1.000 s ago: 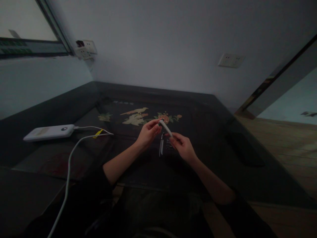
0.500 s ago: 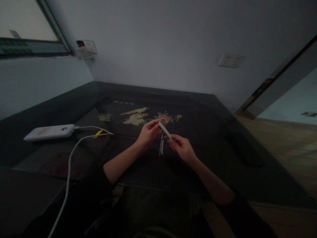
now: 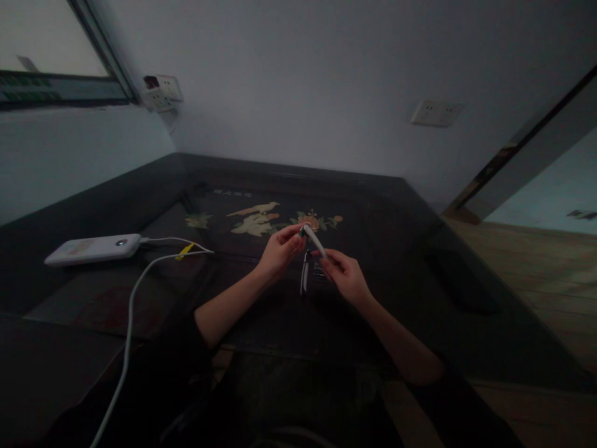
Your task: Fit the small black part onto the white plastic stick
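Over the dark table [image 3: 261, 283], both of my hands hold one slim white curved strip [image 3: 316, 240]; its exact kind is too small to make out. My left hand [image 3: 280, 250] pinches its upper end, where a small dark and greenish part shows between the fingertips. The lower end sits between the thumb and fingers of my right hand [image 3: 342, 274]. Just below the hands lies a narrow white-and-black piece [image 3: 305, 277] on the table. Beside it is a small dark item with light marks [image 3: 319, 271], close to my right fingers.
A white power bank [image 3: 93, 249] stands at the left with a white cable [image 3: 130, 311] plugged in, tagged yellow [image 3: 185, 251]. A flat black object [image 3: 461, 283] lies at the right. Sockets [image 3: 437, 114] are on the wall behind the table.
The white strip has turned so that its upper end points more away from view and its bend shows more. My right hand has shifted slightly, uncovering more of the small dark item.
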### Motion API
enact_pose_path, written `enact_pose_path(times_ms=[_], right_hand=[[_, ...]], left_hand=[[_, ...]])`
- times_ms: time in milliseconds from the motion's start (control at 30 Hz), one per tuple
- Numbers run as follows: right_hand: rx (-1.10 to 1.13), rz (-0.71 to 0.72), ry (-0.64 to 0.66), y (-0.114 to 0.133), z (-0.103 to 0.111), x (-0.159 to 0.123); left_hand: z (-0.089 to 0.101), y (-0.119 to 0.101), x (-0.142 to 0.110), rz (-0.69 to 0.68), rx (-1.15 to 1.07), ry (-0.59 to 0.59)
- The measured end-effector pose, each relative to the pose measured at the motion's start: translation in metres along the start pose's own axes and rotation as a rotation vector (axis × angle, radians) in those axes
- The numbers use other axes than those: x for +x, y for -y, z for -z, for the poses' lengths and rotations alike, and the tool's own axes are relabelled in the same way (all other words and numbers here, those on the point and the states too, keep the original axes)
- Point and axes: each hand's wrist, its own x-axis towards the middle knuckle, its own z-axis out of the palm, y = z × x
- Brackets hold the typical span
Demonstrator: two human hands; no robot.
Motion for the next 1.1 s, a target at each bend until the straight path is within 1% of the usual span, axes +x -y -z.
enact_pose_path(times_ms=[67,133,200,367,467,567,700,767,833,1100], right_hand=[[0.0,0.001,0.053,0.0021,-0.0002,-0.0013],[-0.015,0.006,0.07,0.0032,-0.0001,-0.0016],[-0.041,0.016,0.038,0.0029,0.0005,-0.0007],[-0.076,0.009,-0.087,0.0001,0.0016,0.0032],[-0.07,0.005,-0.106,-0.0001,0.0013,0.0033],[-0.045,0.003,-0.061,0.0003,0.0009,0.0016],[-0.005,0.015,0.055,0.0001,0.0007,-0.0007],[0.002,0.021,0.084,-0.0006,0.0007,-0.0011],[-0.006,0.024,0.068,-0.0016,0.0008,-0.0007],[-0.041,-0.001,-0.087,-0.0018,0.001,0.0026]], left_hand=[[-0.0004,0.0001,0.001,-0.001,-0.009,-0.009],[-0.0004,0.0004,0.0016,-0.005,-0.017,-0.008],[-0.0002,0.0008,0.0014,-0.003,-0.016,0.0],[-0.0003,-0.0003,-0.0011,-0.004,0.003,0.018],[0.0,-0.0008,-0.0016,-0.011,0.021,0.022],[0.0002,-0.0009,-0.0006,-0.011,0.017,0.023],[-0.0008,-0.0012,0.001,-0.003,-0.003,-0.007],[-0.0011,-0.001,0.0013,-0.002,-0.004,-0.019],[-0.0006,-0.0005,0.0013,-0.005,-0.001,-0.017],[0.0009,-0.0008,-0.0015,-0.001,0.004,0.022]])
